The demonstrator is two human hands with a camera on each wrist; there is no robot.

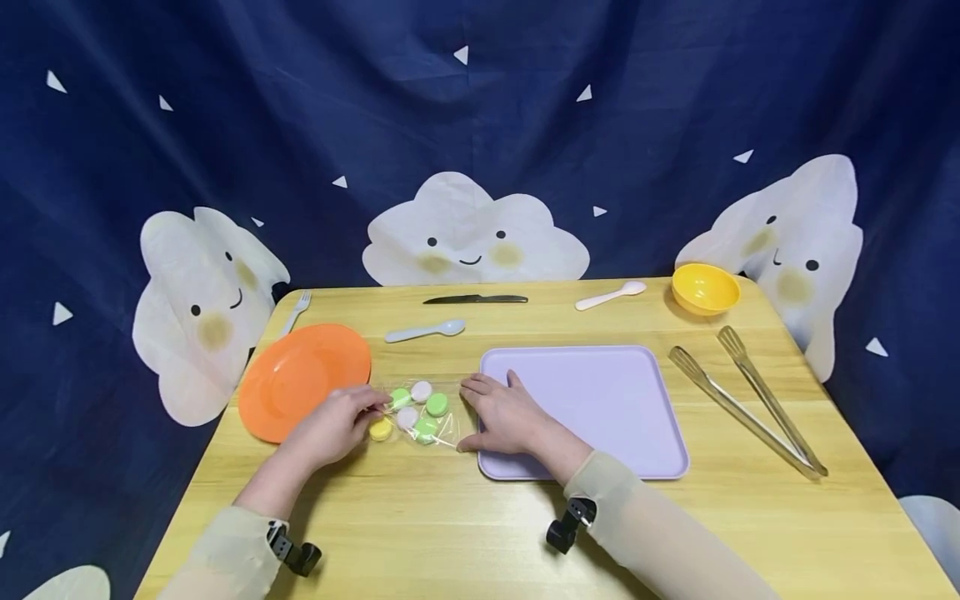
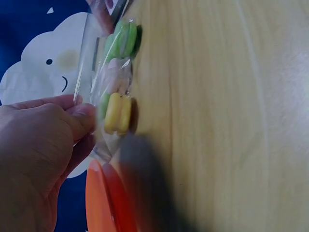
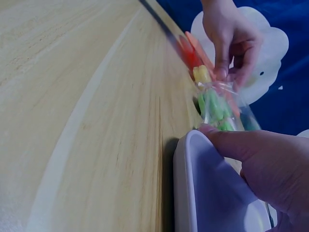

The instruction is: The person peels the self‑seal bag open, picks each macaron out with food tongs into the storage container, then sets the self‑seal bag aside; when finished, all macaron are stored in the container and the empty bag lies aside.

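Wood-grain table: left hand pinching clear bag of macarons; right hand spread wide over edge of lavender tray.

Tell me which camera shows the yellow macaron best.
The left wrist view: the yellow macaron appears largest there, both halves visible side-on. The head view shows it small, from above; the right wrist, small and distant.

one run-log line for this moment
left hand: pinches clear bag; right hand: at bag's right end, over purple tray edge; bag: macarons inside; plate: left of bag
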